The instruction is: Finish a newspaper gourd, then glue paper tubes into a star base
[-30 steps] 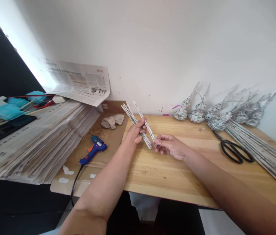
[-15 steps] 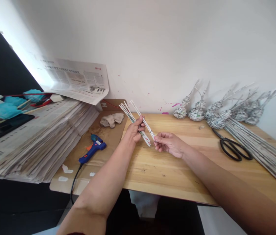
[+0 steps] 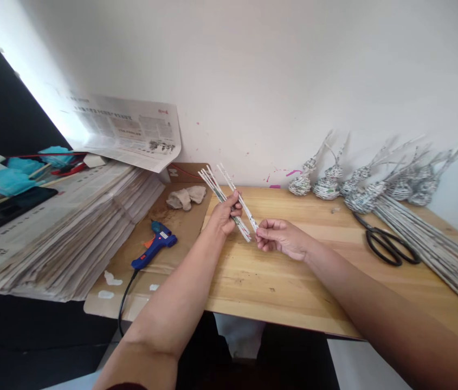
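My left hand [image 3: 225, 213] is closed round a small bundle of rolled newspaper sticks [image 3: 213, 184], held slanting above the wooden tabletop [image 3: 269, 281]. One or two more paper sticks [image 3: 229, 176] lean apart from that bundle, passing by my left fingertips. Their lower end is pinched between the thumb and fingers of my right hand [image 3: 279, 238]. The fingers of my right hand partly hide that end. Both hands are close together over the left part of the wooden top.
A blue glue gun [image 3: 153, 246] and a crumpled cloth [image 3: 186, 198] lie on cardboard [image 3: 163, 271] at left, beside stacked newspapers [image 3: 90, 238]. At right are black-handled scissors [image 3: 391, 246], long paper sticks [image 3: 427, 244] and several woven paper gourd shapes [image 3: 326, 183] against the wall.
Both hands keep the same hold on the paper sticks and have hardly moved. The whole view has shifted very slightly.
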`<state>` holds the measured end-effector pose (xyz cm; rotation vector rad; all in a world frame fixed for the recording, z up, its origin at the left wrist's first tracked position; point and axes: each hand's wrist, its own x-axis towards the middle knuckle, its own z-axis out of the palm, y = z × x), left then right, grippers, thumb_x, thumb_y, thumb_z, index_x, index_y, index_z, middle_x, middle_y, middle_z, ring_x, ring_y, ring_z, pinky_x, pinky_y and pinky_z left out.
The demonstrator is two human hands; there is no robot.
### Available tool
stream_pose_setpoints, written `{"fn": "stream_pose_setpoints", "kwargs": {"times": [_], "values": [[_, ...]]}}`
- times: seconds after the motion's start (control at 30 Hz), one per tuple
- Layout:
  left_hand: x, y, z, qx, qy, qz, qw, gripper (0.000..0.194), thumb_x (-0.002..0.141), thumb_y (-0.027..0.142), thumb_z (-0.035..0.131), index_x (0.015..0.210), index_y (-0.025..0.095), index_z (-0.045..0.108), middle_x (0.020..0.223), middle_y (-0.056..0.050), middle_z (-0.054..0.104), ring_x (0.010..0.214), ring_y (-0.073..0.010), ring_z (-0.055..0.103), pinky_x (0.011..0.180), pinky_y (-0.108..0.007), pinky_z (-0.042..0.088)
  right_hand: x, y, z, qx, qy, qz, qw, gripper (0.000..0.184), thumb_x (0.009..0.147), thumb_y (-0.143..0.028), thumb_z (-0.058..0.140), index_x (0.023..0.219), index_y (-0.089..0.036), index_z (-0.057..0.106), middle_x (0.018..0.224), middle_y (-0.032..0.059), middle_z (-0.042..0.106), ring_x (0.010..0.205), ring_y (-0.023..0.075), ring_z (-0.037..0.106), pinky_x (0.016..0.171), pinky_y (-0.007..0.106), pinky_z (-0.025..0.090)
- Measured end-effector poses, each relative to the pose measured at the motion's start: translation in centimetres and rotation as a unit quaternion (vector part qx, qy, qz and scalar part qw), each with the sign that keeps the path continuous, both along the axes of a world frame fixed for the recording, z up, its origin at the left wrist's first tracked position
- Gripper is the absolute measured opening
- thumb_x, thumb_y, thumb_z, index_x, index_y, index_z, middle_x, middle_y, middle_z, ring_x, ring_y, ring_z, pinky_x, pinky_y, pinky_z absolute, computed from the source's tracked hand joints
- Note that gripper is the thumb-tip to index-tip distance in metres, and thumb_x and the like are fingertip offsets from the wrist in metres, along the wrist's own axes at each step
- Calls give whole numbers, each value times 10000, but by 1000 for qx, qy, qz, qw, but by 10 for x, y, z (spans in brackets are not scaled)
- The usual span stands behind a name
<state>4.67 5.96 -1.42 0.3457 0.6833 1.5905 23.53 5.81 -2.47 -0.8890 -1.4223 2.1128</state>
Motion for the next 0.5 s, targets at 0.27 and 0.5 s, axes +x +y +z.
{"fn": "stream_pose_setpoints", "kwargs": {"times": [0.27,0.5], "values": [[0,0,1,-3,-4,7,1000,159,791,118,769,742,88,620,638,27,514,460,-1,442,314,-56,229,0,0,3,-22,-29,0,999,203,837,-317,767,836,-152,650,752,23,719,618,103,701,515,154,551],[1,0,1,-6,-5,6,1000,147,801,114,756,743,87,624,661,16,528,463,-1,447,315,-54,233,0,-1,5,-23,-46,7,999,188,827,-322,773,833,-164,671,747,19,715,645,121,720,442,132,483]]}}
